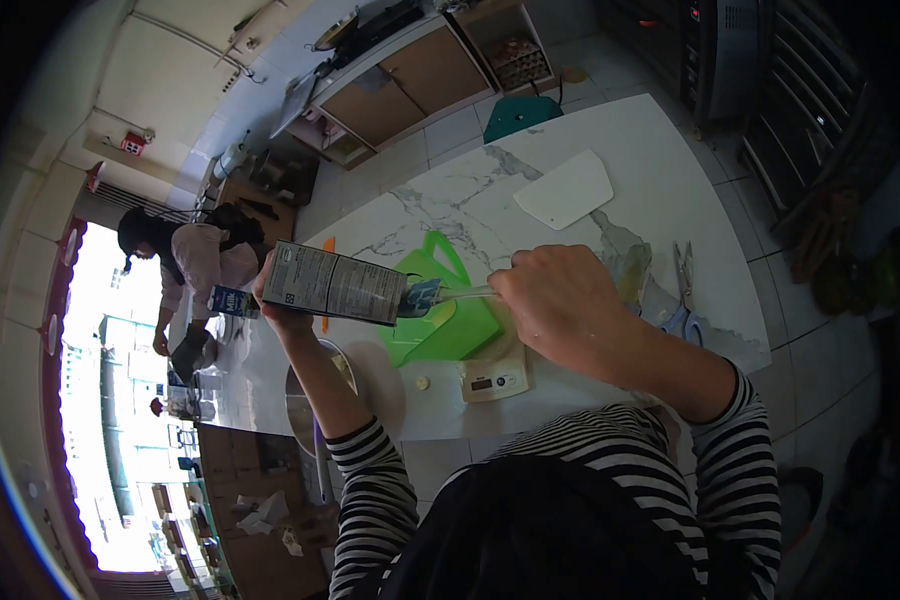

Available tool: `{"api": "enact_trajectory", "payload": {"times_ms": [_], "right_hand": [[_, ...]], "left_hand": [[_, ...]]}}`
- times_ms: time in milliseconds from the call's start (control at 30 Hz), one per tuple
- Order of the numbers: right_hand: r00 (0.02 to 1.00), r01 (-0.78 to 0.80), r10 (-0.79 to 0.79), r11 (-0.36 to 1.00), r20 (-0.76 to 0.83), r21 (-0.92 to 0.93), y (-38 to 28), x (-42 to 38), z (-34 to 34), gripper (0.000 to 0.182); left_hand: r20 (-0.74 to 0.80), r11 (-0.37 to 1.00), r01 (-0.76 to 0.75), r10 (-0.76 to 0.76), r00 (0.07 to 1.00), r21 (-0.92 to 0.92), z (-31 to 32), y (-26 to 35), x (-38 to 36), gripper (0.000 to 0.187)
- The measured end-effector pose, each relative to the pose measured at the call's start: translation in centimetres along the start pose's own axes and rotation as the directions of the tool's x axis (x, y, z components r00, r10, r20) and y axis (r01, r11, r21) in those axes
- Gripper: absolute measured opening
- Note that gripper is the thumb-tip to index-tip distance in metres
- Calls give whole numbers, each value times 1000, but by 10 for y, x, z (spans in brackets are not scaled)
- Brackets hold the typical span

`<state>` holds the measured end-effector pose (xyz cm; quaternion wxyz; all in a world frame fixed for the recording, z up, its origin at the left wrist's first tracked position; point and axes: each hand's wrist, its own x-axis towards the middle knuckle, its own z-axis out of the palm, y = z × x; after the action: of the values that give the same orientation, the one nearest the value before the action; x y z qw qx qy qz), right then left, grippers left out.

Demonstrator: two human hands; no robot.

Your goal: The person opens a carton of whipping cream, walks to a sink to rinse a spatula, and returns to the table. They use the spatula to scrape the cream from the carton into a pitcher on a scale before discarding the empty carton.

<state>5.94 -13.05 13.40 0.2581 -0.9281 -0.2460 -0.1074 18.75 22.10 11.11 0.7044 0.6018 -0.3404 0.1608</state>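
Observation:
My left hand (286, 314) is closed around a printed carton (335, 284), which is tipped on its side with its end toward the right. My right hand (562, 305) grips the pale handle of a spatula (465, 293). Its blue head (420, 297) is at the carton's end, partly overlapping it. Below them lies a bright green plastic piece with a looped handle (450, 338), overlapping a white kitchen scale (497, 376). Left of the scale is a small round pale item (422, 383). A metal bowl (300, 400) stands beneath my left forearm, partly hidden.
A blue milk carton (232, 301) stands beyond my left hand. Blue-handled scissors (682, 295) and a clear bag (632, 275) lie right of my right hand. A white board (567, 190) lies on the far side of the marbled table (410, 205). Another person (202, 255) leans over the table's left end.

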Motion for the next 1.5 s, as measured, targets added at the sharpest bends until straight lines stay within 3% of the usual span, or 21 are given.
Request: {"api": "enact_trajectory", "payload": {"times_ms": [167,267,333,367,433,467,533,600,667,733,800,867,900,933,1033,1067,1167,1300,1400,1467,1500], "right_hand": [[998,-38,38,999,50,-4,6,-11,-4,9],[999,-52,52,999,-2,10,4,-17,-7,11],[980,40,-6,985,-201,165,3,-19,-7,6],[979,43,-8,985,-203,169,1,-18,-7,6],[969,88,-16,955,-247,283,-5,-15,-6,12],[968,90,-17,955,-249,284,-7,-12,-2,12],[975,110,-49,955,-218,275,-10,-5,10,22],[980,117,-61,948,-190,297,-20,4,11,19],[984,121,-71,939,-163,323,-31,11,10,16],[986,134,-109,968,-126,210,-41,16,2,21],[989,129,-116,979,-89,155,-46,23,-2,25],[992,122,-118,988,-50,99,-52,30,-2,28],[978,144,-138,989,-159,26,-57,32,-1,30],[950,155,-163,987,-265,-49,-63,35,0,32],[935,72,-146,970,-324,-232,-86,42,-6,34],[967,78,-147,948,-208,-310,-89,41,-13,31],[954,-27,-37,977,-298,-210,-102,52,12,29],[959,-54,6,985,-285,-161,-105,54,26,24],[989,11,-51,961,-138,-276,-98,51,22,22],[943,7,-56,989,-327,-151,-97,50,33,20],[944,9,-59,989,-326,-151,-95,49,29,20]], "left_hand": [[17,998,50,-51,999,38,-15,-3,-2,79],[108,983,160,-169,980,92,-37,-6,-9,96],[-204,985,149,-164,965,-91,3,4,-10,85],[-204,985,148,-163,965,-85,15,8,-8,85],[-471,973,186,-229,852,-136,30,11,-1,83],[-501,964,200,-262,825,-175,21,5,0,77],[-471,948,230,-309,826,-218,39,9,0,76],[-365,915,293,-382,849,-276,58,14,-2,72],[-387,924,305,-374,843,-230,51,7,-4,73],[-409,932,312,-361,838,-183,41,0,-8,73],[-264,868,300,-421,868,-397,27,-4,-14,69],[-270,888,314,-410,871,-336,3,-16,-24,65],[-273,904,326,-399,875,-276,-6,-22,-28,61],[-392,899,308,-418,820,-312,-7,-29,-31,65],[-373,818,496,-575,729,-291,-4,-34,-73,65],[-327,784,554,-620,713,-279,-6,-35,-86,65],[-229,713,663,-701,676,-227,-12,-37,-107,66],[-174,683,706,-730,660,-189,-10,-45,-110,67],[-151,683,707,-730,667,-184,-9,-52,-105,68],[-139,686,704,-727,672,-184,-8,-54,-104,68],[-136,687,702,-726,674,-188,-7,-54,-105,68]]}}
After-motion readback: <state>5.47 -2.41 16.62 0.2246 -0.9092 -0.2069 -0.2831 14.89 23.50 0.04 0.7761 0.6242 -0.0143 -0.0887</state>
